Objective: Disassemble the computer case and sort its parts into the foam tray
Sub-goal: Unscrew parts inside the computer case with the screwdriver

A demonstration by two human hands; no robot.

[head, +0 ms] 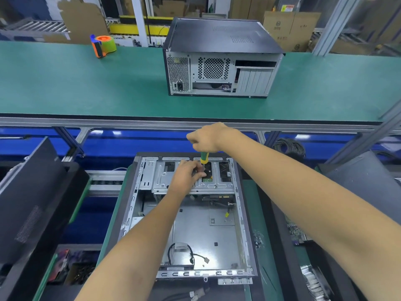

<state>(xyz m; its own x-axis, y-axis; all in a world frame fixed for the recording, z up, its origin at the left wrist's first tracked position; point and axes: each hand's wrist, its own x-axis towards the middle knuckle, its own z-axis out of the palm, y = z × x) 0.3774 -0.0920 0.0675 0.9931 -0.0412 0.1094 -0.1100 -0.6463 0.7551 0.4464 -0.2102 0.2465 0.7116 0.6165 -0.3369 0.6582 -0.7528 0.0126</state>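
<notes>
An open computer case [217, 231] lies flat in front of me with its side panel off. At its far end sits a metal drive cage [165, 177]. My right hand [208, 137] grips the top of a green and yellow screwdriver [204, 157] that stands upright over the cage. My left hand [186, 172] rests on the cage with its fingers curled round the screwdriver's shaft near the tip. Loose black cables [184, 253] lie on the case floor near me.
A second, closed computer case [221, 59] stands on the green bench behind, with an orange and green tape dispenser [103, 45] to its left. A black panel [32, 203] leans at the left. Small screws [259, 237] lie right of the case, beside a circuit board [297, 231].
</notes>
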